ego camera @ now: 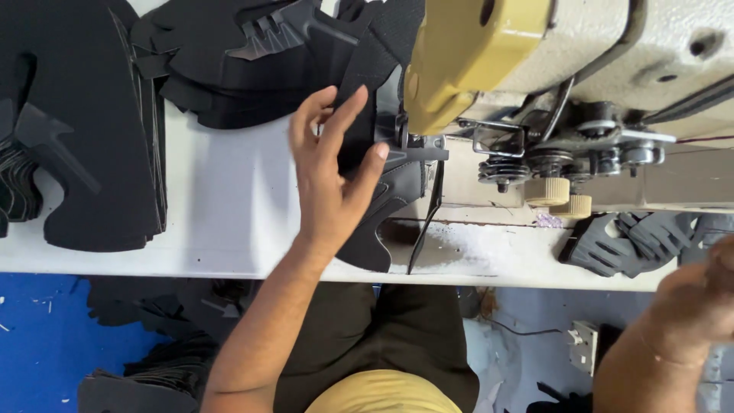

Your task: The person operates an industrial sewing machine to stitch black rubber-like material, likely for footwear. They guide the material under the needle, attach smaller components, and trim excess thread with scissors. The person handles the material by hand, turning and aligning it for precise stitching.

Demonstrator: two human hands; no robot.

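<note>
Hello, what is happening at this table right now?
A person sits at an industrial sewing machine on a white table. The left hand rests, fingers spread, on a black fabric piece lying by the needle area. The right hand is raised at the table's right edge, blurred, near a pile of grey cut pieces; whether it holds anything is unclear. Stacks of black cut pieces lie on the left.
</note>
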